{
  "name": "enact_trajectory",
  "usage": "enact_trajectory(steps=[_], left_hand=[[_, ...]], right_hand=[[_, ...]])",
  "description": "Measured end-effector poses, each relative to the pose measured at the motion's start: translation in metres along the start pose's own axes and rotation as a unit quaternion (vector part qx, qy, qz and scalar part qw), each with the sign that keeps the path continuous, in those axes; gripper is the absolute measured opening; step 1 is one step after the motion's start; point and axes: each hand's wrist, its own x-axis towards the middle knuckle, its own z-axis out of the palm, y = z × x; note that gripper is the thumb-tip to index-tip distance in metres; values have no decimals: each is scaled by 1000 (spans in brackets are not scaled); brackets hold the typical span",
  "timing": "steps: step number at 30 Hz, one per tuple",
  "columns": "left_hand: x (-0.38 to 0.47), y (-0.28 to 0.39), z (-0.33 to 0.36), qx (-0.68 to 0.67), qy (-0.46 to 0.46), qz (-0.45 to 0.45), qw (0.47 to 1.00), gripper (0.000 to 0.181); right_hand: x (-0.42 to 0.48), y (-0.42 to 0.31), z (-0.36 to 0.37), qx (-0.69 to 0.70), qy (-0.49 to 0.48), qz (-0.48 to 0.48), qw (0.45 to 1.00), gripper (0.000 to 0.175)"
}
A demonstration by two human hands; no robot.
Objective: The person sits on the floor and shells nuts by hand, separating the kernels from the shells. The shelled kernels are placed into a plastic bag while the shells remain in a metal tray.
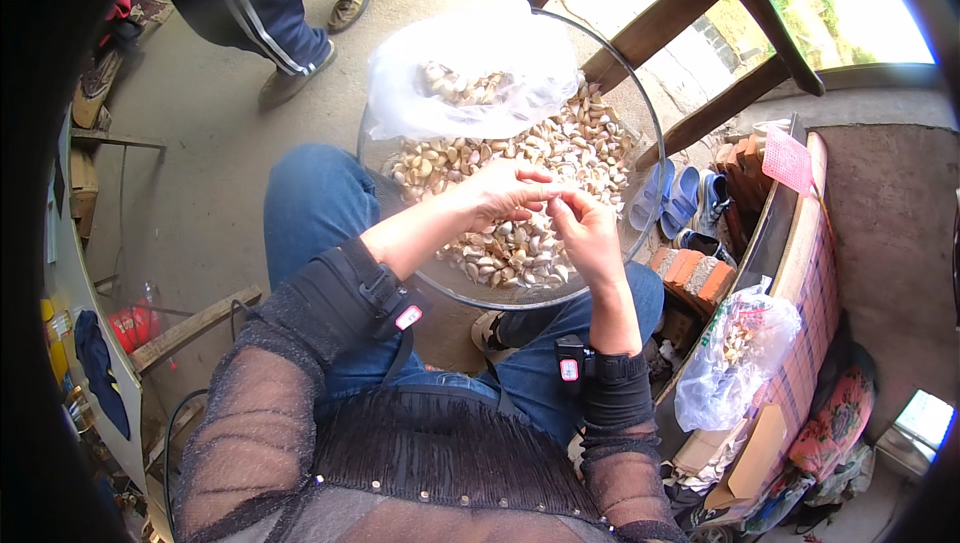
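Note:
Many unpeeled garlic cloves [525, 243] lie in a round mesh tray [646, 130] with a dark rim, resting over my knees. My left hand [510, 194] and my right hand [585, 232] meet above the cloves, thumbs and fingertips pinched together. Something small may be between the fingertips, but the fingers hide it, so I cannot tell what either hand holds. On the far part of the tray sits a translucent white plastic bag [390, 85], spread wide, with more garlic cloves [465, 85] inside.
A person in dark striped trousers [247, 10] stands at the upper left. Wooden bars [667, 10] rise behind the tray. To the right are blue slippers [679, 198], bricks [694, 273], a pink fly swatter [787, 160] and a plastic bag [739, 355] on a checked padded edge.

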Motion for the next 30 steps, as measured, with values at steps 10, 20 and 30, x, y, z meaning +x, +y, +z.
enact_trajectory(steps=[10, 20, 30], left_hand=[[7, -1, -2, -119, 63, 87, 987, 20], [3, 11, -1, -137, 93, 40, 985, 17], [9, 9, -4, -151, 108, 19, 983, 20]], right_hand=[[23, -15, 10, -218, 84, -102, 967, 22], [117, 38, -63, -516, 142, 14, 844, 23], [114, 34, -73, -498, 95, 1, 862, 14]])
